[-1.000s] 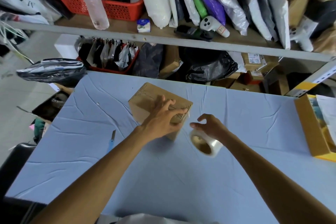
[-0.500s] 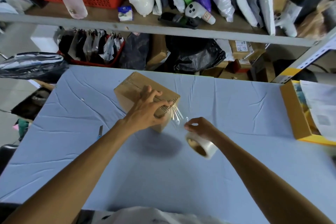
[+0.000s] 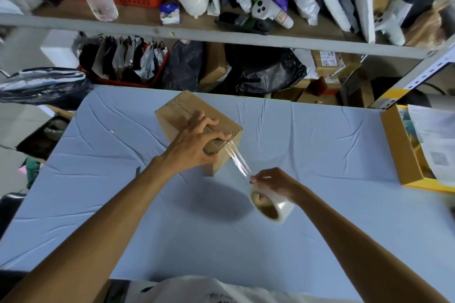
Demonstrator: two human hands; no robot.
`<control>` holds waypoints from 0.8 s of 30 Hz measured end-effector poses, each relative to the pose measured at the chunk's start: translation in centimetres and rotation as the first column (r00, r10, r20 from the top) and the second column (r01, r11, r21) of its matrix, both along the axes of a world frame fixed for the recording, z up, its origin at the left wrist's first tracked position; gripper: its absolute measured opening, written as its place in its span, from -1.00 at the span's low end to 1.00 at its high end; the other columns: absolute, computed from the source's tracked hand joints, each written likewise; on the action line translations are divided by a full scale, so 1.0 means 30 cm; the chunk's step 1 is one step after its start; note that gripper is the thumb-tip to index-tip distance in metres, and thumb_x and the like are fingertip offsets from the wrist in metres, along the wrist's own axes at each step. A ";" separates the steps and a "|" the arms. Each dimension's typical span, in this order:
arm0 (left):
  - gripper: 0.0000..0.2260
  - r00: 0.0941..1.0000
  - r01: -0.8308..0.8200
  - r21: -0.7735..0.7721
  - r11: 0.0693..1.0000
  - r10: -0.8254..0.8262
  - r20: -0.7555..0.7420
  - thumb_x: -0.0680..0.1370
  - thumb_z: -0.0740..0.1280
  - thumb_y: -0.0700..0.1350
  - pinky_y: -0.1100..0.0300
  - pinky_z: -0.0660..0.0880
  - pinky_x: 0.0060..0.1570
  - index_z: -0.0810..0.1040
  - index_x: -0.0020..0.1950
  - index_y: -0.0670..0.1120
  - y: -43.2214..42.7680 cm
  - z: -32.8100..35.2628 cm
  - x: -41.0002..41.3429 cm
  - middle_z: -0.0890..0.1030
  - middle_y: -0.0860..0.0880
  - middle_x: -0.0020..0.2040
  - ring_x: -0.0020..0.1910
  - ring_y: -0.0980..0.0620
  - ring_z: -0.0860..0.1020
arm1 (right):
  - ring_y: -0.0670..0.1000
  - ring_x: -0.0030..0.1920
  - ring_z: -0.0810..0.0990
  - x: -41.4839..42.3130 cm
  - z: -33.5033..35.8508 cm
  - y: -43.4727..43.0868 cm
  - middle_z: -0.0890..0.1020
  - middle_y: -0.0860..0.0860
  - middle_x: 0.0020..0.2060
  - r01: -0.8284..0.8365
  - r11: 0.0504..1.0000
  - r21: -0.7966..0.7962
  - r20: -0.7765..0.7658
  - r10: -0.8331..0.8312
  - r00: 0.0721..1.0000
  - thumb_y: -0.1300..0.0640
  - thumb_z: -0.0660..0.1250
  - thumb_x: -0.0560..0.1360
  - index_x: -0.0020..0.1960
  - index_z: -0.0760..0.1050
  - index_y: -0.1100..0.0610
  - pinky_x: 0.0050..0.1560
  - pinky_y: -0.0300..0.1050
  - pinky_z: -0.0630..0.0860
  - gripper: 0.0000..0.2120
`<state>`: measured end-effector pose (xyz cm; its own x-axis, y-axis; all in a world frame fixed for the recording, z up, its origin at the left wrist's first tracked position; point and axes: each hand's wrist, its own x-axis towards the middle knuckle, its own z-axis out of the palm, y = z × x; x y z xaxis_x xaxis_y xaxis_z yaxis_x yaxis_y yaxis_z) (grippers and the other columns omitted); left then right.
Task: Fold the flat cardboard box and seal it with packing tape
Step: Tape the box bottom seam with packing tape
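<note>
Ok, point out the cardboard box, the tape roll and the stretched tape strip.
cardboard box (image 3: 176,110), head view, bare top face left of the fingers.
tape roll (image 3: 283,205), head view, clear outer wrap.
tape strip (image 3: 239,162), head view, middle of the span between box and roll.

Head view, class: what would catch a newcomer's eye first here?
A clear strip of tape stretches from the cardboard box, mid-table on the blue cloth, down to the tape roll. The left hand holds the box's near corner; the right hand grips the roll nearer the camera.
</note>
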<state>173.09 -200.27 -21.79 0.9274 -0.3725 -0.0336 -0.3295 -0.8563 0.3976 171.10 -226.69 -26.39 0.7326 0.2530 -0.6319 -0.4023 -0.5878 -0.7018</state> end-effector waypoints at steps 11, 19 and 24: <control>-0.58 0.999 -0.039 -0.117 0.992 0.042 0.022 0.46 0.38 -0.09 0.03 0.37 0.28 0.48 0.33 0.05 -0.024 0.005 -0.008 0.24 -0.06 0.47 0.53 -0.02 0.06 | -0.06 -0.25 0.51 -0.024 0.020 0.036 0.60 0.00 -0.21 0.083 0.986 0.148 0.107 -0.100 0.989 0.17 0.40 0.49 -0.10 0.59 0.15 -0.31 -0.37 0.38 -0.95; -0.49 0.999 -0.028 -0.170 0.985 0.023 -0.032 0.43 0.42 -0.05 0.05 0.52 0.11 0.42 0.37 0.13 0.001 0.011 -0.021 0.16 0.05 0.46 0.42 0.06 0.25 | 0.00 -0.25 0.53 -0.031 0.006 0.062 0.61 0.03 -0.24 0.180 0.974 0.139 0.061 -0.190 0.980 0.18 0.43 0.47 -0.11 0.63 0.20 -0.25 -0.18 0.40 -0.93; -0.49 0.998 -0.059 -0.286 0.957 0.067 0.020 0.47 0.31 0.06 0.14 0.43 0.13 0.33 0.42 0.18 0.009 0.012 -0.051 0.20 0.02 0.45 0.43 0.02 0.24 | -0.02 -0.27 0.53 -0.031 0.022 0.074 0.61 0.03 -0.27 0.158 0.979 0.129 0.066 -0.167 0.984 0.19 0.45 0.44 -0.19 0.63 0.15 -0.26 -0.20 0.39 -0.95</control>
<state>171.58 -200.00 -21.44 0.9483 -0.3036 0.0927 -0.2937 -0.7283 0.6191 170.18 -224.47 -25.72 0.8152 0.1989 -0.5439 -0.4277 -0.4264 -0.7970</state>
